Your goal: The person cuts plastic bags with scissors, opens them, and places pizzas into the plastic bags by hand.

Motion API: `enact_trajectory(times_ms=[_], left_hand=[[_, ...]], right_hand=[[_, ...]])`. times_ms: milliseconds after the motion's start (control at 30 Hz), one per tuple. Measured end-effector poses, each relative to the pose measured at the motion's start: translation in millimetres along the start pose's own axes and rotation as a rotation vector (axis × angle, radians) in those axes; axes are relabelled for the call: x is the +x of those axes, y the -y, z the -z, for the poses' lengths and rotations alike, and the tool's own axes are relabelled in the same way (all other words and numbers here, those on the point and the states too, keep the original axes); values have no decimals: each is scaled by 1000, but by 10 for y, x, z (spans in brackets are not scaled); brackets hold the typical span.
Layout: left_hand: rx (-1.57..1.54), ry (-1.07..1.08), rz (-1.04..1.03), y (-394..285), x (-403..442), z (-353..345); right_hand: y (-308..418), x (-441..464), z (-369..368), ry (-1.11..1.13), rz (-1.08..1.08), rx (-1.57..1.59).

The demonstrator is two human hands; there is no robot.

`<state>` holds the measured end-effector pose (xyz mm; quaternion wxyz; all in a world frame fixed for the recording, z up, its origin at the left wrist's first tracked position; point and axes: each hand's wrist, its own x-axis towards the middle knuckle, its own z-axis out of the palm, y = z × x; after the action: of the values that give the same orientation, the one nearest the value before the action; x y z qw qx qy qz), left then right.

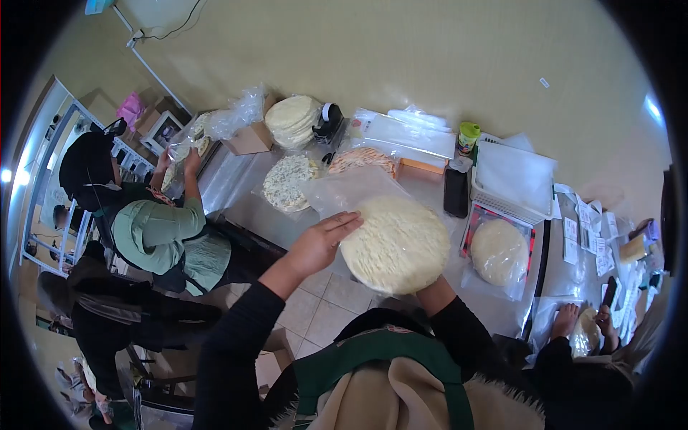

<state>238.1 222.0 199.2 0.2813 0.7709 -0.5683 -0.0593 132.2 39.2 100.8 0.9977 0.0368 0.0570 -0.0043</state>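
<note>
A round pale pizza base [394,247] is tilted up in front of my chest, with a clear plastic bag [358,188] around its far upper part. My left hand [320,242] grips its left edge, fingers pressed together on the plastic and the crust. From below, my right hand [434,292] bears the base; only the wrist area shows and its fingers are hidden behind the crust. Just beyond lie a bagged pizza with white and dark topping [289,182] and another with orange-red topping [363,162].
Stacked bases [292,120], a black tape dispenser [328,123], flat plastic bags [401,133], a green tub [468,136] and a white basket [510,204] line the wall. Right of me lies a bagged base [498,251]. Co-workers stand left [165,233] and right [584,373].
</note>
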Motion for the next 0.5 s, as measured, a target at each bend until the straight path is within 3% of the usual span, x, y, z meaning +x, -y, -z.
enact_trajectory(times_ms=[67,100,167,267,500], left_hand=[[126,-243,-37,-13,-58,-108],[121,-246,-43,-50,-85,-133],[218,-418,177,-115,-166,-170],[185,-259,325,-2,-311,-266],[31,-192,255,-266,-568,-543]], right_hand=[[-79,5,-11,-4,-5,-2],[-120,13,-44,55,31,-12],[-188,7,-108,113,75,-27],[-302,-33,-239,200,111,-83],[-446,50,159,177,349,-201]])
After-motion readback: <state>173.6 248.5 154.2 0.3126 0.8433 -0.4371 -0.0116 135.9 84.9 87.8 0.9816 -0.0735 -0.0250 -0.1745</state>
